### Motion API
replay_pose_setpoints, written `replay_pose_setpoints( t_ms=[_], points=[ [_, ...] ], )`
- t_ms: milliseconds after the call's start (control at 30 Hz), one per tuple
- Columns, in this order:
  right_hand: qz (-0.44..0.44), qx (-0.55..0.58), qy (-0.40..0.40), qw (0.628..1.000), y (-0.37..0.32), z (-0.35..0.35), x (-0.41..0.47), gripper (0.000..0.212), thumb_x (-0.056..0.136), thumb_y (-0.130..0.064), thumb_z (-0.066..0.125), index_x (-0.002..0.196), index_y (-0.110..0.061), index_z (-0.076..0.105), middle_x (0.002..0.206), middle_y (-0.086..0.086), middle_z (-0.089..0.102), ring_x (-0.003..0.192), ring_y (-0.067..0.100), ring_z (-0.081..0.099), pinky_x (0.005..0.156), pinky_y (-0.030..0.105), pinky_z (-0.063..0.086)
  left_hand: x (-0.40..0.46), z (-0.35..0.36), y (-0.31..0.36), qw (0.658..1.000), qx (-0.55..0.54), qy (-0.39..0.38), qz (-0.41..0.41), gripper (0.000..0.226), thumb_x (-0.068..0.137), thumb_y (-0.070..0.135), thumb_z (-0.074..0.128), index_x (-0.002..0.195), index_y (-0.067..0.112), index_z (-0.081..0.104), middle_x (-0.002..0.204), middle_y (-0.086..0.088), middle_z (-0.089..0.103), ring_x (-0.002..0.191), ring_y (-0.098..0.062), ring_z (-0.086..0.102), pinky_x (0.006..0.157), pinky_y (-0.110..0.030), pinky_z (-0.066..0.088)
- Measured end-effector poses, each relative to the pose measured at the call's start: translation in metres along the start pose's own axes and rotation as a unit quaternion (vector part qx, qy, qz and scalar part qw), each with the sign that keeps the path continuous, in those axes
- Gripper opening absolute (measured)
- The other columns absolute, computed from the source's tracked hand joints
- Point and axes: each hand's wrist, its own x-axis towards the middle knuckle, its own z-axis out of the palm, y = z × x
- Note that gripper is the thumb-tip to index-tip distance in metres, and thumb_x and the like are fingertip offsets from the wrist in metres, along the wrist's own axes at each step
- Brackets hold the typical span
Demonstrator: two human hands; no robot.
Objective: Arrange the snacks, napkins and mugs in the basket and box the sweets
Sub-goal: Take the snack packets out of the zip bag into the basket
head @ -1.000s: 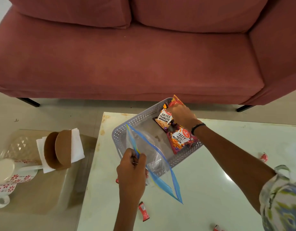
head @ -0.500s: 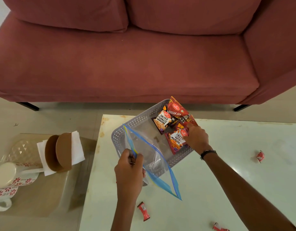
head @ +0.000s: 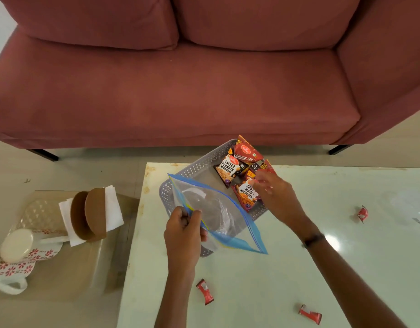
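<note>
My left hand [head: 184,229] pinches the blue zip edge of a clear zip-lock bag [head: 216,214], thumb and fingers closed on the rim at about 9 o'clock of the bag; bag mouth gapes open, hangs over the near half of the grey perforated basket [head: 180,176]. My right hand [head: 276,196] is over the basket's 3 o'clock side, fingers loosely spread and a bit blurred, holding nothing, fingertips just above or touching the Tasty Nuts packet [head: 245,194], can't tell which. Basket sits at the 11 o'clock corner of the white table [head: 334,256], turned diagonally. Snacks inside, all bunched at the basket's far right end: Salted Peanuts packet [head: 229,170] at 12 o'clock of the Tasty Nuts, Bhujia Sev packet [head: 248,151] further up at 12, propped on the far rim, one more red packet [head: 267,166] partly hidden behind my fingers. Black band on my right wrist [head: 313,239]. Sweets loose on the table, red wrappers: one sweet [head: 205,291] at 6 o'clock below my left forearm, second sweet [head: 309,314] at 5 o'clock near the bottom edge, third sweet [head: 361,213] at 3 o'clock, well apart from the basket. Off the table at 9 o'clock, a low side surface [head: 69,268] carries white napkins [head: 112,209] with two brown round coasters [head: 95,214] standing in front, a clear patterned container [head: 39,215] beside them, and red-flower mugs [head: 24,252] lying on their sides. Red sofa [head: 180,91] fills the 12 o'clock background.
</note>
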Motion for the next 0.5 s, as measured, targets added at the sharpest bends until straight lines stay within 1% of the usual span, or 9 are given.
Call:
replay_pose_setpoints(
  t_ms=[67,100,167,200,267,367,433,467,500],
  points=[
    [-0.016,0.162,-0.084,0.983,-0.034,-0.026,-0.057,0.044,0.083,-0.052,0.061,0.119,-0.027,0.059,0.113,-0.013,0.065,0.102,0.001,0.062,0.083,0.015,0.048,-0.012,0.001,0.011,0.999,-0.047,-0.003,-0.021,0.013,0.088,0.006,0.056,0.081,-0.005,0.052,0.058,-0.010,0.050,0.038,-0.010,0.045,0.049,-0.024,0.047],
    [-0.024,0.179,-0.126,0.975,-0.047,-0.038,-0.083,0.058,0.074,-0.060,0.065,0.125,-0.033,0.055,0.121,-0.021,0.061,0.108,-0.006,0.057,0.090,0.013,0.044,-0.019,0.002,0.018,0.997,-0.074,-0.008,-0.030,0.010,0.088,0.005,0.055,0.081,-0.003,0.053,0.060,-0.009,0.050,0.041,-0.011,0.045,0.046,-0.021,0.047],
    [-0.059,0.112,-0.153,0.980,-0.057,-0.049,-0.119,0.080,0.060,-0.068,0.072,0.131,-0.046,0.044,0.125,-0.039,0.050,0.114,-0.019,0.047,0.095,0.004,0.037,-0.034,0.006,0.034,0.992,-0.114,-0.020,-0.042,0.009,0.088,0.004,0.055,0.080,0.001,0.053,0.061,-0.007,0.052,0.042,-0.011,0.048,0.044,-0.015,0.047],
    [-0.087,0.063,-0.127,0.986,-0.057,-0.050,-0.128,0.080,0.059,-0.064,0.075,0.131,-0.046,0.043,0.123,-0.042,0.050,0.112,-0.020,0.047,0.093,0.001,0.036,-0.040,0.008,0.041,0.990,-0.133,-0.029,-0.045,0.009,0.089,0.004,0.055,0.080,0.002,0.053,0.060,-0.006,0.052,0.041,-0.009,0.048,0.044,-0.015,0.047],
    [-0.133,0.027,-0.025,0.990,-0.060,-0.051,-0.135,0.062,0.068,-0.043,0.079,0.125,-0.036,0.056,0.116,-0.035,0.058,0.105,-0.010,0.058,0.088,0.002,0.040,-0.054,0.010,0.058,0.985,-0.158,-0.054,-0.040,0.012,0.090,0.005,0.055,0.078,0.003,0.052,0.061,-0.007,0.052,0.037,-0.005,0.049,0.045,-0.015,0.048],
    [-0.168,0.054,0.101,0.979,-0.074,-0.071,-0.142,0.023,0.078,-0.016,0.074,0.100,-0.021,0.073,0.097,-0.017,0.070,0.087,-0.002,0.066,0.078,0.009,0.048,-0.080,0.004,0.078,0.980,-0.155,-0.120,0.019,0.012,0.090,0.014,0.057,0.079,0.011,0.056,0.066,-0.006,0.057,0.047,-0.004,0.057,0.058,-0.022,0.051],
    [-0.174,0.060,0.110,0.977,-0.083,-0.097,-0.148,0.016,0.079,-0.013,0.073,0.094,-0.018,0.075,0.090,-0.015,0.072,0.082,-0.004,0.065,0.075,0.011,0.048,-0.093,-0.012,0.085,0.974,-0.150,-0.143,0.091,0.017,0.086,0.029,0.063,0.083,0.014,0.056,0.075,-0.003,0.057,0.062,-0.006,0.059,0.066,-0.024,0.051],
    [-0.176,0.059,0.097,0.978,-0.089,-0.114,-0.152,0.015,0.080,-0.015,0.072,0.094,-0.017,0.075,0.089,-0.015,0.072,0.081,-0.006,0.065,0.074,0.010,0.047,-0.097,-0.023,0.085,0.973,-0.140,-0.131,0.127,0.029,0.079,0.040,0.067,0.089,0.016,0.056,0.086,-0.003,0.058,0.075,-0.008,0.060,0.073,-0.025,0.050],
    [-0.175,0.058,0.074,0.980,-0.096,-0.133,-0.158,0.014,0.081,-0.016,0.071,0.094,-0.018,0.075,0.086,-0.017,0.072,0.080,-0.007,0.064,0.074,0.009,0.045,-0.099,-0.035,0.083,0.974,-0.121,-0.107,0.156,0.050,0.067,0.050,0.070,0.100,0.017,0.054,0.102,-0.004,0.058,0.091,-0.013,0.060,0.082,-0.026,0.049]
  ],
)
